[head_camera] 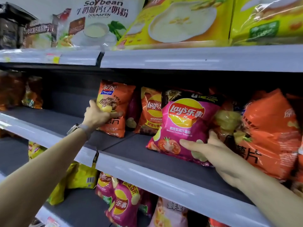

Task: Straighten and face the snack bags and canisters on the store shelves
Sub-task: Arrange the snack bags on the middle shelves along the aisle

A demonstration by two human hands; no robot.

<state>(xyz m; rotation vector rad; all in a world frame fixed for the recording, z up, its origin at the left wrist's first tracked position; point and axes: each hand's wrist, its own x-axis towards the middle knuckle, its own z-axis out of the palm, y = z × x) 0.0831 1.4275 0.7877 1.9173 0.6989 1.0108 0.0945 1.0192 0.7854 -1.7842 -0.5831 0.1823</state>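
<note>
Left hand (pixel 96 114) grips the orange Qinqin chip bag (pixel 122 97) by its left edge. The thumb lies across the bag front and the other fingers are curled round behind the edge. A wristwatch (pixel 75 127) sits on that wrist. The bag stands upright, deep on the middle shelf (pixel 147 156), tilted a little.

Right hand (pixel 218 154) holds the pink Lay's tomato chip bag (pixel 185 122) at its lower right corner. The index finger is stretched along the front under the tomato print and the thumb is up at the bag's right edge. I can't tell how the remaining fingers lie. The bag faces forward and leans, with its bottom on the shelf board.

Between my two grips stands an orange Lay's bag (pixel 150 112), set further back, just beside the Qinqin bag. Right of my right thumb is a large orange chip bag (pixel 270 131), touching the pink one.

Above my fingers, the top shelf has a soybean milk powder bag (pixel 98 22) and yellow boxes (pixel 180 22). Below my wrists are more pink Lay's bags (pixel 124 205) and a yellow bag (pixel 82 176).
</note>
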